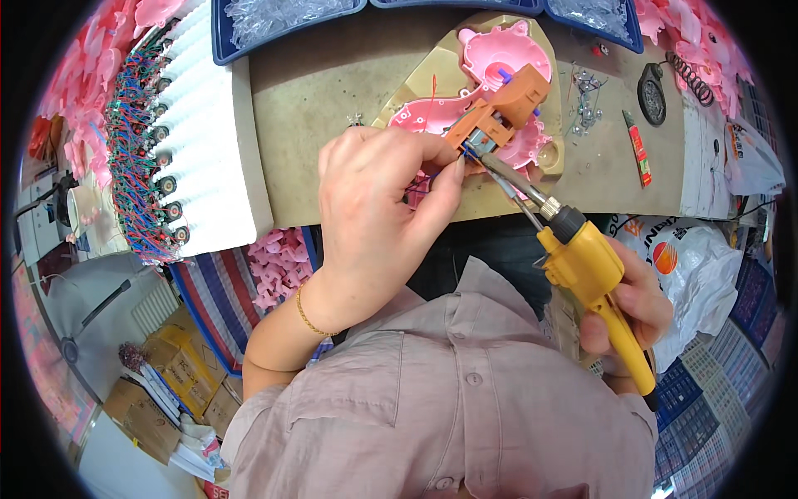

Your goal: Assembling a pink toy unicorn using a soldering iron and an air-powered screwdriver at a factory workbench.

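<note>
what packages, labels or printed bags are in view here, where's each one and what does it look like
White plastic bag: right of the person, below the bench edge; crumpled, white with an orange round print.
Small red packet: on the bench at right; narrow, red with a green end.
Cardboard boxes: on the floor at lower left; brown and yellow, with papers.
Blue trays: along the bench's far edge; hold clear plastic bags.

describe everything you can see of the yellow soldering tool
The yellow soldering tool has a chunky yellow plastic-looking body with a long handle, a black collar and a slim metal shaft. The right hand grips the handle at the lower right. It lies slanted, tip up and to the left, meeting the orange motor block on the pink plastic shell, right beside the left hand fingertips.
</note>
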